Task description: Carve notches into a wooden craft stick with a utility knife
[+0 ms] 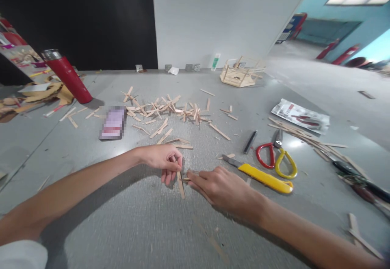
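Note:
My left hand (166, 161) pinches the upper end of a flat wooden stick (180, 187), which slants down toward me above the grey tabletop. From the right, my right hand (217, 181) holds a short, thin wooden piece (185, 179) between its fingertips, its tip against the side of the stick. Most of that piece is hidden by my fingers. Just right of my right hand lies a yellow utility knife (265, 177) with its blade out. Beyond my hands, many cut sticks (164, 106) are scattered in a loose heap.
Scissors with red and yellow handles (276, 155) lie beside a black pen (250, 142). At right are a white packet (301, 116), long sticks and dark-handled pliers (362, 179). A phone (112, 123), a red flask (68, 77) and a wooden stick frame (239, 74) stand farther off.

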Demonstrator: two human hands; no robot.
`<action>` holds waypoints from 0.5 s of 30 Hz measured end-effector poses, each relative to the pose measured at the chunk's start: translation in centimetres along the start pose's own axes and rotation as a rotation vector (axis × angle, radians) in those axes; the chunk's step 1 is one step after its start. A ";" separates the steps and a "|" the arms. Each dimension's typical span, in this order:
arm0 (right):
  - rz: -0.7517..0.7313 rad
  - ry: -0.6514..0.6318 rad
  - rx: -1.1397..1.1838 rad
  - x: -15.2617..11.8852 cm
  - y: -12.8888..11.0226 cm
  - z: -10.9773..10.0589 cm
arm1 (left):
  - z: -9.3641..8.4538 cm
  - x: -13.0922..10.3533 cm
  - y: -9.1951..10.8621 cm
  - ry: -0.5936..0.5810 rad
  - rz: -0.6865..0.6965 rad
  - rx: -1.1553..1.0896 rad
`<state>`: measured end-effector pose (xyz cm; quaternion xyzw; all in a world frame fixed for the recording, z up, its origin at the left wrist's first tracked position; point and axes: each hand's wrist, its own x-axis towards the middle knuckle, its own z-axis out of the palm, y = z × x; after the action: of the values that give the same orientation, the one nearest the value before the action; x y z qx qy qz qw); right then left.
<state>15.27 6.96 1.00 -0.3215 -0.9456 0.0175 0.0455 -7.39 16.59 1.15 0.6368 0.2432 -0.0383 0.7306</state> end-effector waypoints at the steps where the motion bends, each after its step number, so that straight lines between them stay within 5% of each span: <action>1: 0.050 -0.020 0.078 0.0 -0.2 -0.2 | 0.0 0.0 0.0 0.002 0.004 0.004; 7: 0.180 -0.062 0.352 0.3 0.0 -1.1 | -0.1 -0.1 -0.2 0.002 0.018 0.007; 15: -0.101 -0.068 0.460 0.7 1.9 -1.0 | -0.1 0.0 -0.3 -0.001 0.027 -0.021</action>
<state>15.94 8.88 1.97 -0.2543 -0.9326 0.2410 0.0864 -7.58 16.66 0.86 0.6324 0.2346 -0.0260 0.7378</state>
